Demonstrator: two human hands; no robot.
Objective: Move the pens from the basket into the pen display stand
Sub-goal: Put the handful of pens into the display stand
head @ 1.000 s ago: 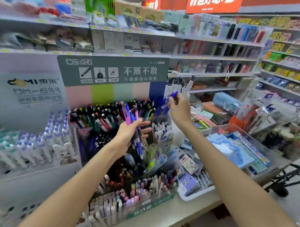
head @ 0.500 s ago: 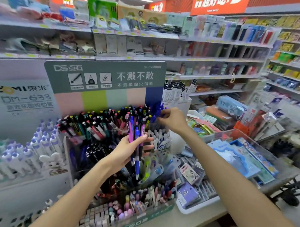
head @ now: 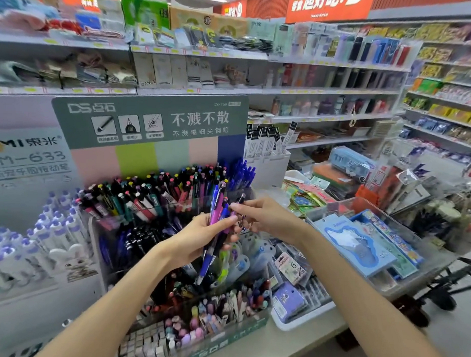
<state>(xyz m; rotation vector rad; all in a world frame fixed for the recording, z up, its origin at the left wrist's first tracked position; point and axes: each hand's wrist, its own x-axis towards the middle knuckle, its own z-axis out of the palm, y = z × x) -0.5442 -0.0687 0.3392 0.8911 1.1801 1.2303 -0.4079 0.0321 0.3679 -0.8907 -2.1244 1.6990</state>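
Head cam here: the pens [head: 217, 212] are a small bunch of blue, pink and purple ones fanned upright in the left hand [head: 197, 238], which grips them around the middle with fingers curled round the barrels. The right hand [head: 265, 219] is right up against that bunch, and it looks like thumb and forefinger are pinching a single purple pen [head: 238, 205] at the bunch's right edge, though it's a bit blurry there. So I'd call this the pick-one-out step, mid-task with several pens left to place. Just beyond both hands is the pen display stand [head: 175, 197], already packed, with a blue section [head: 241, 176] above the right hand. Next move probably needs a clean pull of one pen without dragging its neighbours, then finding a matching slot. No basket I can make out.
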